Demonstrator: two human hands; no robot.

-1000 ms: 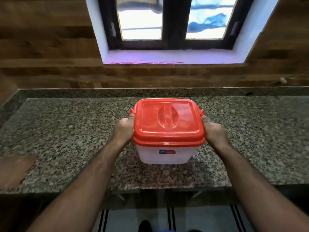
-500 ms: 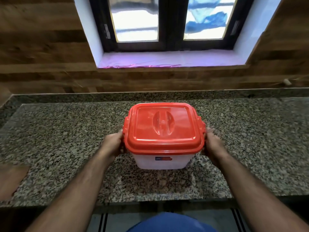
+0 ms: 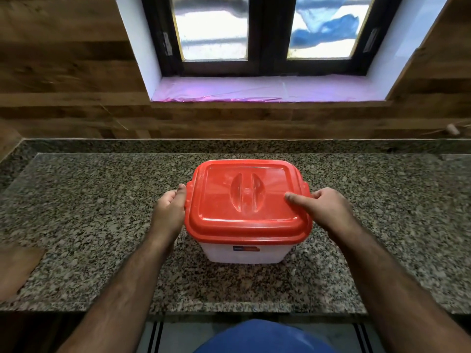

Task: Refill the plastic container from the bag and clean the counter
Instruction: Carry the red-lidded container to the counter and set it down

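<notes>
A white plastic container with a red lid stands on the speckled granite counter, in the middle. The lid is on and has a moulded handle in its centre. My left hand grips the lid's left edge at the side clip. My right hand holds the lid's right edge, with the thumb lying on top of the lid. No bag is in view.
A wooden-panelled wall rises behind the counter, with a window and a pink-lined sill above. A brown flat patch lies at the counter's left front edge. The counter's front edge runs just below my forearms.
The container has been set down and stands lower in view. My right thumb has moved up onto the lid, and my left hand has shifted to the left clip.
</notes>
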